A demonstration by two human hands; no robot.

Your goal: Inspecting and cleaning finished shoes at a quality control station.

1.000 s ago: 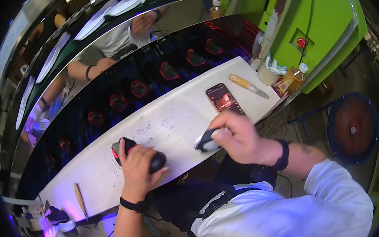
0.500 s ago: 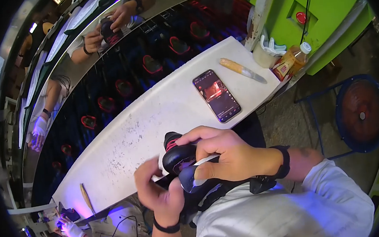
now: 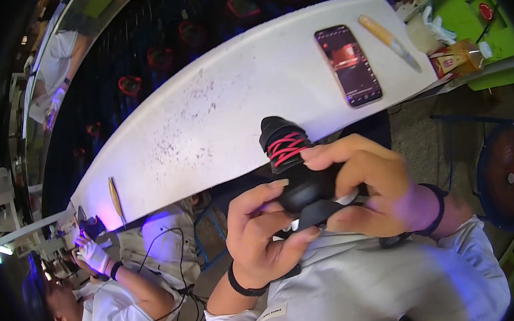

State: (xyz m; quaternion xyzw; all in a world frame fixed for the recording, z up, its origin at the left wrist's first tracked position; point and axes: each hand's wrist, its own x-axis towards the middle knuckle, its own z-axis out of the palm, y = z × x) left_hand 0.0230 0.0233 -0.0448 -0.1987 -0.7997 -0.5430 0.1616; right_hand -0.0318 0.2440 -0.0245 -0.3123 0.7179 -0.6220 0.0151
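Observation:
Both my hands hold a black shoe (image 3: 307, 186) in front of my chest, near the table's edge. Crossed red laces (image 3: 286, 148) show on its top, toward the table. My right hand (image 3: 377, 187) wraps its right side, thumb on a dark flexible piece (image 3: 318, 213) that looks like part of the sole. From the left, my left hand (image 3: 259, 229) is closed on the shoe, its fingers and thumb at the toe and the end of that dark piece. A small white bit shows by the left fingertips. My palms hide the shoe's underside.
On the white table (image 3: 234, 96) lie a phone (image 3: 349, 66), a wooden-handled knife (image 3: 389, 41) and a slim tan tool (image 3: 115, 199). A cup (image 3: 422, 34) and a bottle (image 3: 459, 60) stand far right. Beyond are red-edged shoe parts (image 3: 130, 85); a fan (image 3: 509, 177) is right, a gloved co-worker (image 3: 95, 254) left.
My left hand, loose beside the shoe before, is now closed on it and the dark piece. The view has swung left, and more of the laces shows.

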